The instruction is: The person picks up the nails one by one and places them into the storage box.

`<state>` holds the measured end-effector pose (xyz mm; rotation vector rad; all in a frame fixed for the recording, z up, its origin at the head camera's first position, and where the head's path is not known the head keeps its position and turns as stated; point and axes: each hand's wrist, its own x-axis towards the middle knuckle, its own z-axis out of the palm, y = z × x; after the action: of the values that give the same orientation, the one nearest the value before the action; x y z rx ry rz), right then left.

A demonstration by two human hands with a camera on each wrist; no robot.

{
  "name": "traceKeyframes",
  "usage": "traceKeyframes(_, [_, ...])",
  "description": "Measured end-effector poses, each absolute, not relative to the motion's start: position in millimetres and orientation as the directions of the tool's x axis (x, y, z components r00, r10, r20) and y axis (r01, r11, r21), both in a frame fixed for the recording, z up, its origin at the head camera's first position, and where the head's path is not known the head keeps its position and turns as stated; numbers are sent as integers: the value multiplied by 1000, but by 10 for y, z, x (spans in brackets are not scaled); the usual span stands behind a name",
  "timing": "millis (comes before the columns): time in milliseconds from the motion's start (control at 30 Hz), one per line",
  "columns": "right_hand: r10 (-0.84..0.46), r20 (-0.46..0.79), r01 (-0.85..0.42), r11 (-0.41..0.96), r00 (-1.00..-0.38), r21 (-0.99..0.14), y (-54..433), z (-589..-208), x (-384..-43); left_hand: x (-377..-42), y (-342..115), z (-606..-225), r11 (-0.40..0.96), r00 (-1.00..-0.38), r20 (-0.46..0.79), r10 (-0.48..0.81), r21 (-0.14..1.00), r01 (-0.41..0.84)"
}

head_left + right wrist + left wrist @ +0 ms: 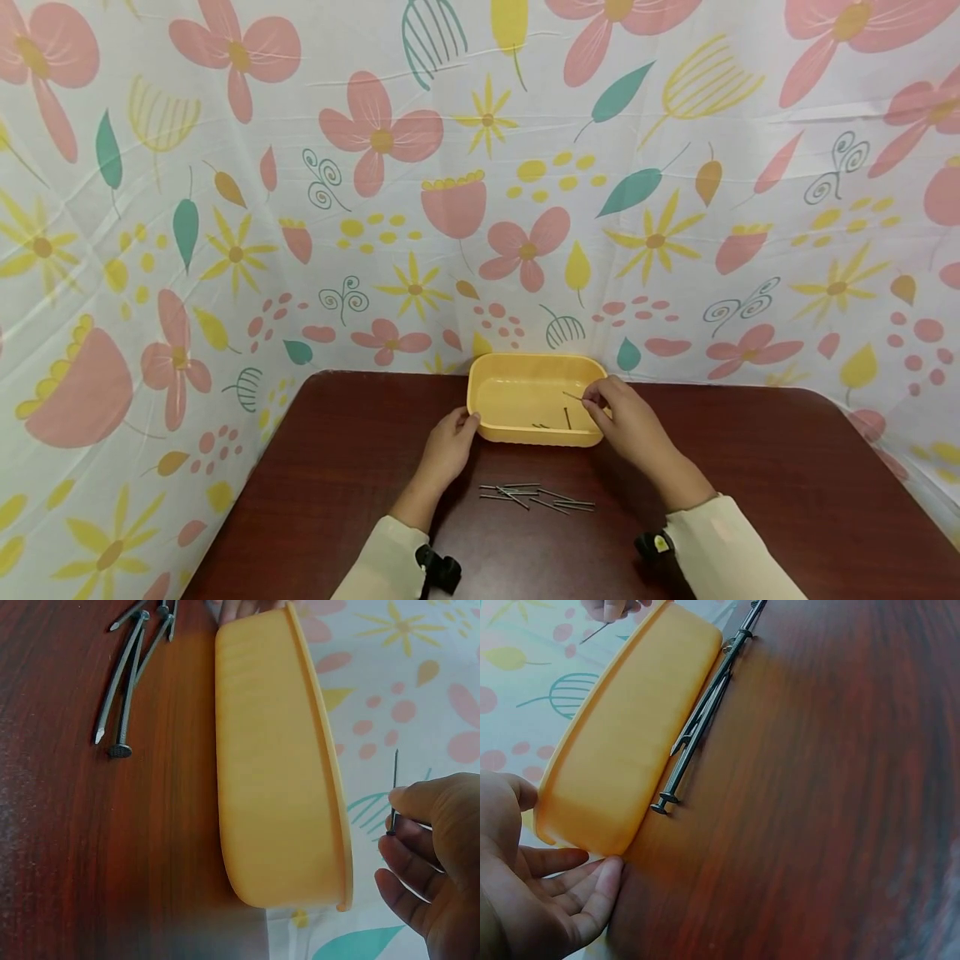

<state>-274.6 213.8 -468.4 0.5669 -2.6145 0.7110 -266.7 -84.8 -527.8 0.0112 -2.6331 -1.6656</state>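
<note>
Nail point(573, 396) was pinched between the thumb and fingers of the right hand point(630, 421), over the right part of the yellow tray point(525, 436). Right wrist view: head end at the fingertips, pointed end free. Left hand point(445, 452) gripped the tray's left end, thumb by the rim, other fingertips low against the wall. Tray stood on the dark table point(337, 483), close to the printed cloth point(375, 250). Inside, by the near wall, lay another nail point(567, 418); smaller dark pieces point(543, 427) to its left were partly cut off by the rim, count uncertain. Loose nails point(513, 497) lay crossed on the table, on the near side of the tray.

Technique, as judged: pinching at one end suited so thin a thing, leaving the free end clear of the rim. Letting go low over the tray floor looked wiser than a drop, which risked a bounce. Left hand's hold seemed worth keeping steady, since the tray might have slid.
</note>
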Motion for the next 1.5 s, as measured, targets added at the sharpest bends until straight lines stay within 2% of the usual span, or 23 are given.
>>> traceKeyframes(367, [-272, 442, -458, 796, -854, -395, 2112, -4704, -2857, -2669, -837, -5281, 434, -999, 8, -33, 901, -7])
traceKeyframes(933, [-269, 331, -405, 784, -905, -470, 2123, -4667, -2876, -2653, -840, -5257, 439, -999, 11, -30, 899, -3])
traceKeyframes(1500, [-270, 339, -414, 769, -901, -487, 2136, -4687, -2804, -2650, -845, -5259, 432, -1000, 7, -27, 902, -5])
